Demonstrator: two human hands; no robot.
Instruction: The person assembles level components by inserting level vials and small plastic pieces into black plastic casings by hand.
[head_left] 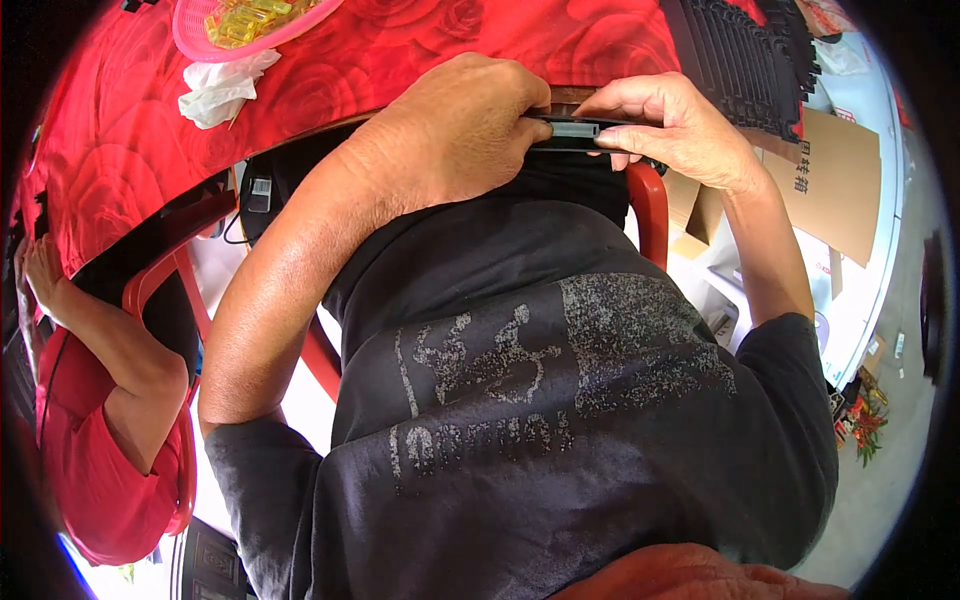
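Your left hand [455,125] and right hand [672,130] pinch a black plastic strip [568,144] at upper centre, seemingly unfinished; whether the stacked black parts [735,70], upper right, are done is unclear.

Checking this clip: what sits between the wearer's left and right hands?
A narrow black part with a grey strip, spanning from left hand to right hand; the head view shows it.

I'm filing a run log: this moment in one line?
left hand: holds black part, left side | right hand: holds same part, right side | nearby: red tablecloth, pink basket
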